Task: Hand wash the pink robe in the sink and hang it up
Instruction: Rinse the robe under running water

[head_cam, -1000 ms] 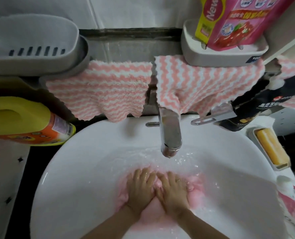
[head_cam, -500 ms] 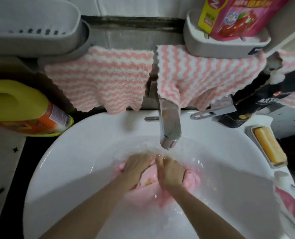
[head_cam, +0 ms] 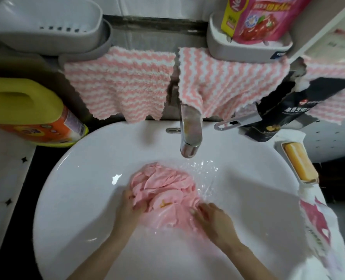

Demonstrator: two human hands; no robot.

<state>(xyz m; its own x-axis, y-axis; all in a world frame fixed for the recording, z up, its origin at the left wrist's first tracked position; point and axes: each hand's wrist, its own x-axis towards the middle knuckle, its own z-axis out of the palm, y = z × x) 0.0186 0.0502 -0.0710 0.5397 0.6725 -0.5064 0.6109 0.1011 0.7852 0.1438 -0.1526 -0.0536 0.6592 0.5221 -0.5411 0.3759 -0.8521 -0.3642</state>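
Pink cloth is seen bunched in the middle of one white sink: this is the pink robe, a single wet heap lying just below and to the left of the one chrome faucet, with rippling water beside it under the spout. Two hands are counted. The left hand is placed at the heap's left edge, its fingers curled into the folds and gripping them, their tips buried in the cloth. The right hand is laid at the lower right edge, its fingers stretched fairly straight and resting on the fabric without a hold. Both forearms are cut off by the bottom edge. Three pink-and-white striped cloths are hung behind the basin: a left cloth, a middle cloth and a right cloth, the last partly covered and cut off. Two grey racks are fixed above, a left rack and a right rack holding one pink pouch, whose top is cropped. One yellow bottle is cut off at the left, and one soap bar lies in a dish at the right. A small orange mark on the robe cannot be made out.
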